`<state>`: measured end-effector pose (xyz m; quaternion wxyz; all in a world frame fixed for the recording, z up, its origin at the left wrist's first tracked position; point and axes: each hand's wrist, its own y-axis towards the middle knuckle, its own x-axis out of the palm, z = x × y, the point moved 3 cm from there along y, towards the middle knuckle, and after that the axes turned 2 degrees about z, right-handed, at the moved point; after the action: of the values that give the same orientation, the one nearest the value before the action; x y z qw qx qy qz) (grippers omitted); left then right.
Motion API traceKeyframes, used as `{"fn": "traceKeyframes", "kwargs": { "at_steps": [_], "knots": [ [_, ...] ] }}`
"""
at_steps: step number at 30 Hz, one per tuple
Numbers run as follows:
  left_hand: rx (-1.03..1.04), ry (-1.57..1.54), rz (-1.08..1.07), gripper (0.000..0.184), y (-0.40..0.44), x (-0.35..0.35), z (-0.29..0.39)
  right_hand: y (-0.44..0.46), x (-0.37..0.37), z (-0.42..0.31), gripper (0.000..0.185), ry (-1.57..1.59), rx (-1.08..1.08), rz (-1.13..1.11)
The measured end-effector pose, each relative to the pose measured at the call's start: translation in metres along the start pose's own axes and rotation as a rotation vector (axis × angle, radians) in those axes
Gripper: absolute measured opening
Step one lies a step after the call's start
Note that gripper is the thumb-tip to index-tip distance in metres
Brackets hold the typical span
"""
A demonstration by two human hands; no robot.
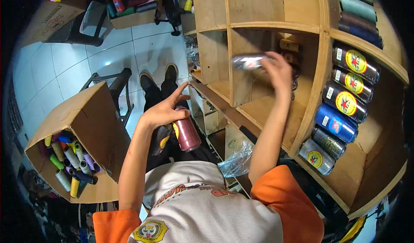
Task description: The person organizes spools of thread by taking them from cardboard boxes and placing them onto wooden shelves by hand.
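Note:
My left hand (166, 110) is over my lap, its thumb and lower fingers against the top of a maroon thread spool (188, 134) and its index finger stretched out. Beside that spool, a dark spool with a yellow label (161, 141) lies partly under my wrist. Inside a middle compartment of the wooden shelf (323, 66), my right hand (278, 69) grips one end of a dark thread spool (248, 62), held sideways and a little blurred. Behind the hand, a brown spool (290, 45) and others sit in the same compartment, partly hidden.
Several labelled spools (345, 103) line the right compartment, with more spools (359, 8) above. An open cardboard box (82, 126) of small thread cones stands at left. Clear plastic wrap (237, 160) hangs near my right forearm. Another box of spools (134, 18) sits at the back.

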<state>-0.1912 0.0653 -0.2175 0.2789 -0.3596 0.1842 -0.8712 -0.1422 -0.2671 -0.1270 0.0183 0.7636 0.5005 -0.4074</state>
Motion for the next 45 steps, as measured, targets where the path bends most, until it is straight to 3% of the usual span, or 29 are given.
{"fn": "traceKeyframes", "kwargs": {
  "at_steps": [2,3,5,6,8,13,18,22,25,28,29,30,32,33,34,36,39,42,43,45],
  "knots": [
    [-0.064,-0.017,-0.001,0.092,-0.004,-0.005,-0.015,0.057,-0.048,0.05,0.049,-0.179,0.023,0.271],
    [-0.094,-0.02,0.0,0.091,-0.008,-0.006,-0.02,0.073,-0.06,0.046,0.055,-0.418,0.185,0.24],
    [-0.127,-0.021,0.003,0.089,-0.016,-0.007,-0.025,0.127,-0.083,0.059,0.062,-0.788,0.055,0.297],
    [-0.129,-0.021,0.004,0.089,-0.019,-0.009,-0.029,0.156,-0.091,0.083,0.063,-0.912,-0.237,0.379],
    [-0.134,-0.022,0.013,0.089,-0.026,-0.014,-0.039,0.187,-0.098,0.1,0.056,-1.067,-0.377,0.472],
    [-0.166,-0.084,0.055,0.091,-0.037,-0.018,-0.05,0.186,-0.095,0.099,0.053,-0.768,-0.39,0.626],
    [-0.17,-0.003,0.091,0.09,-0.038,-0.019,-0.054,0.186,-0.082,0.098,0.059,-0.776,-0.312,0.781],
    [-0.162,-0.018,0.107,0.088,-0.039,-0.017,-0.055,0.207,-0.098,0.114,0.057,-0.898,-0.57,0.866],
    [-0.119,-0.146,0.107,0.083,-0.036,-0.017,-0.051,0.172,-0.089,0.078,0.048,-0.896,-0.526,0.914],
    [-0.094,-0.204,0.216,0.05,-0.03,-0.012,-0.027,0.118,-0.059,0.054,0.046,-0.607,-0.239,0.657],
    [-0.019,-0.07,0.28,0.04,-0.028,-0.011,-0.014,0.104,-0.043,0.059,0.047,-0.451,-0.076,0.579],
    [0.012,0.004,0.329,0.036,-0.026,-0.009,0.0,0.046,-0.004,-0.001,0.038,-0.162,0.069,0.182],
    [0.119,0.131,0.446,0.03,-0.016,-0.009,0.016,-0.011,0.056,-0.012,0.031,0.126,-0.001,-0.488],
    [0.112,0.224,0.486,0.028,-0.012,-0.008,0.026,-0.047,0.082,-0.03,0.033,0.106,0.046,-0.724],
    [0.106,0.317,0.524,0.027,-0.009,-0.009,0.036,-0.072,0.105,-0.025,0.044,0.228,-0.041,-0.846],
    [0.088,0.367,0.604,0.037,-0.002,-0.011,0.042,-0.11,0.116,-0.056,0.056,-0.139,-0.188,-0.881],
    [0.03,0.405,0.601,0.045,0.0,-0.008,0.054,-0.119,0.127,-0.046,0.062,-0.206,-0.294,-0.697],
    [0.137,0.482,0.579,0.05,0.004,-0.004,0.046,-0.118,0.112,-0.049,0.054,-0.135,0.088,-0.918],
    [0.018,0.264,0.517,0.053,-0.004,0.007,0.061,-0.108,0.122,0.013,0.046,0.175,0.136,-0.854],
    [-0.049,0.09,0.494,0.05,-0.002,0.007,0.054,-0.093,0.096,0.022,0.031,0.516,0.264,-0.693]
  ]
}}
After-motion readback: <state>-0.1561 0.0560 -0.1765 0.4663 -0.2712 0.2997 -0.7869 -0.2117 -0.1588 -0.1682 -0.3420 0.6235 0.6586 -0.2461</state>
